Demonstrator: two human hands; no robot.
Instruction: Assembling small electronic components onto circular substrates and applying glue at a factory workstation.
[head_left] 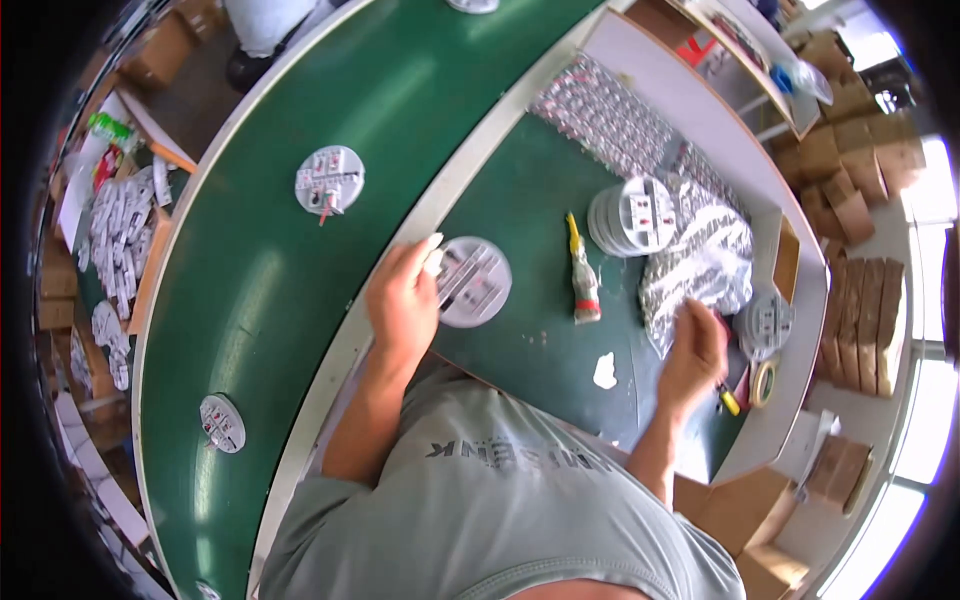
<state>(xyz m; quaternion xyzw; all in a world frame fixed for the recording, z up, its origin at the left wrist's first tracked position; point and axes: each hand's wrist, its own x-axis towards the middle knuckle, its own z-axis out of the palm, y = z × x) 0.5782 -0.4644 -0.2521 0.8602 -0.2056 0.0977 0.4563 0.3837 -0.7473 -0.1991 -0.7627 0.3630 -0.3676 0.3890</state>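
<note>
By the worktable's left edge, my left hand has its fingers closed at the rim of a round grey-white plate carrying strips and small parts. Something white shows at those fingertips; I cannot tell what. My right hand, slightly blurred, is over the right side with fingers curled together. Whatever it may hold is hidden. Beside it are a crumpled clear plastic bag and a yellow-and-black handled tool. Between the hands lies a clear bottle with a yellow nozzle and red base.
A stack of round plates stands behind the bottle, near wrapped rows of small parts. More plates and a tape roll lie right. On the green belt at left sit several round plates. A raised rim divides belt from table.
</note>
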